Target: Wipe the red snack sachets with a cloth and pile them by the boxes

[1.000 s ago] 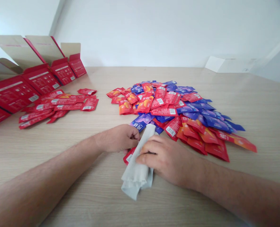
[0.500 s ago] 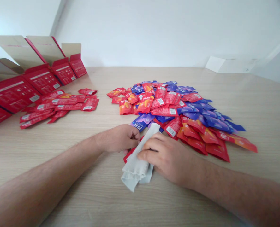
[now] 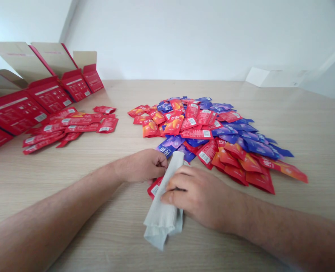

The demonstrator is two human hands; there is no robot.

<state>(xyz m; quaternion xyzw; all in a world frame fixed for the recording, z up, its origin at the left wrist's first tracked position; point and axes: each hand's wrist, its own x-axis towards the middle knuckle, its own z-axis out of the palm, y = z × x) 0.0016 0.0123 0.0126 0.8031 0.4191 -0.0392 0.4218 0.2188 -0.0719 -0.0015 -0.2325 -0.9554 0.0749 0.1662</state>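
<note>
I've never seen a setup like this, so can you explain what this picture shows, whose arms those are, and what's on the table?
This is a view from a camera worn on a person's head, looking forward and down, so the two arms are that person's own. No machine appears here. The right hand holds a folded pale grey cloth, with its fingers across it. The left hand touches the cloth's edge, just above a red sachet. On the wooden table lies a large pile of red, orange and blue sachets. Further left is a smaller group of red sachets, beside open red cardboard cartons.
</note>
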